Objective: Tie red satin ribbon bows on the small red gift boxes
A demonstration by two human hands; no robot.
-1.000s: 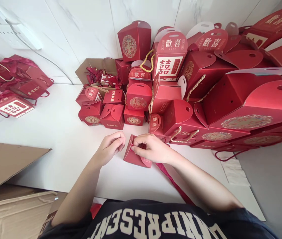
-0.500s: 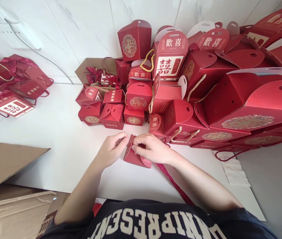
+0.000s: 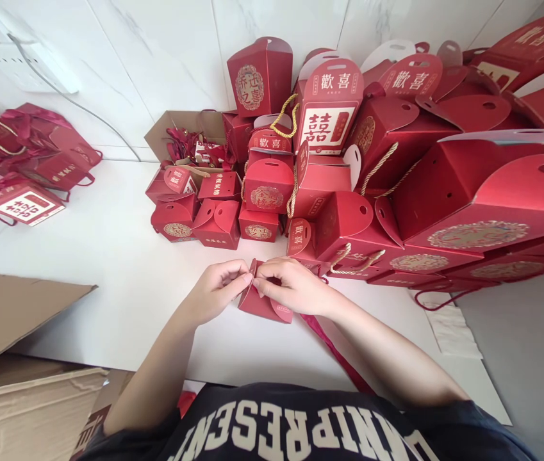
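Note:
A small red gift box sits on the white table in front of me, its rounded flap standing up on the left side. My left hand is closed in a pinch at the outer face of that flap; whatever lies between thumb and finger is hidden. From the other side, my right hand grips the box top, with its fingertips against the flap's inner face. A dark red ribbon trails from beside the box toward the lower right, passing under my right forearm.
Many red gift boxes are stacked at the back and right. A cardboard carton holding ribboned tags stands behind the small boxes. Ribbon-tied boxes lie at the far left. Brown cardboard juts over the table's left front.
My left hand has moved slightly right, and its fingertips now touch the box flap. My right hand and the box have barely moved.

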